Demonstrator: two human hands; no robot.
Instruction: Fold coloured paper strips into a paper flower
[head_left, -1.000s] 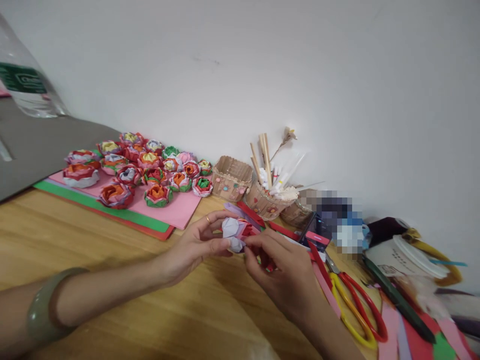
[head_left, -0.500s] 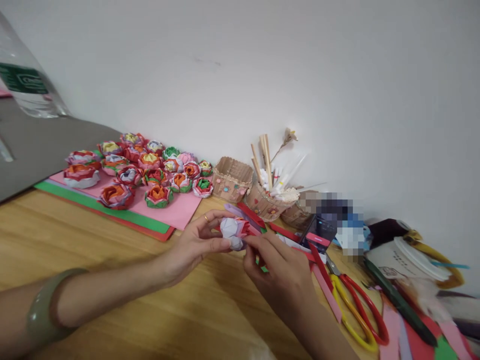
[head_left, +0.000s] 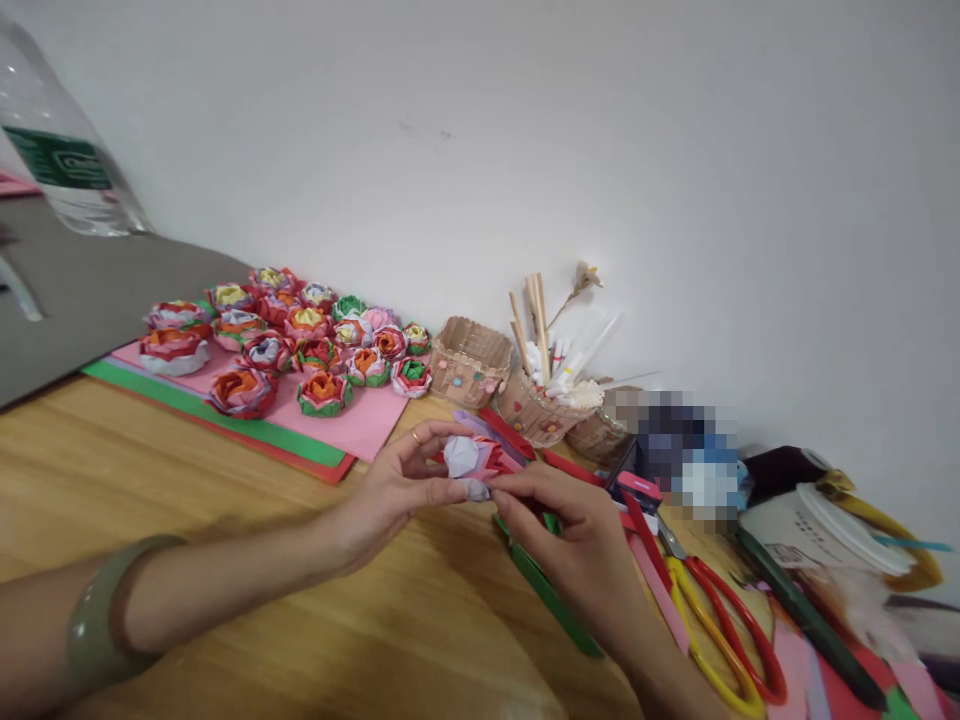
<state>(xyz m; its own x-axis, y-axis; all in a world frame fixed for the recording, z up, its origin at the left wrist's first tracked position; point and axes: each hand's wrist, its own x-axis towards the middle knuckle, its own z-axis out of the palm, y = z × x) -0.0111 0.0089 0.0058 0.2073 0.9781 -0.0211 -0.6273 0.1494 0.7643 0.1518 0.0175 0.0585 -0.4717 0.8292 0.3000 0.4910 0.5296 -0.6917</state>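
Note:
Between my two hands, above the wooden table, is a small folded paper flower [head_left: 463,457] with pale lilac outer petals and pink-red points. My left hand [head_left: 420,475], with a ring on one finger, is closed around its left side. The thumb and fingertips of my right hand [head_left: 559,515] pinch a lilac petal at its lower edge. A green paper strip [head_left: 551,590] lies beneath my right hand, partly covered by it. Several finished paper flowers [head_left: 315,355] sit on pink and green paper sheets [head_left: 367,430] to the left.
Decorated baskets [head_left: 471,365] stand by the wall, one holding sticks and pens. Yellow and red handled scissors [head_left: 720,630], a dark green pen [head_left: 810,615], a phone [head_left: 637,487] and a lidded white cup [head_left: 825,530] lie right. A plastic bottle [head_left: 71,170] stands far left.
My right fingers have shifted slightly on the lilac petal at the flower's lower edge, and the hand is turned a little. More of the green strip shows below it. The view has shifted slightly.

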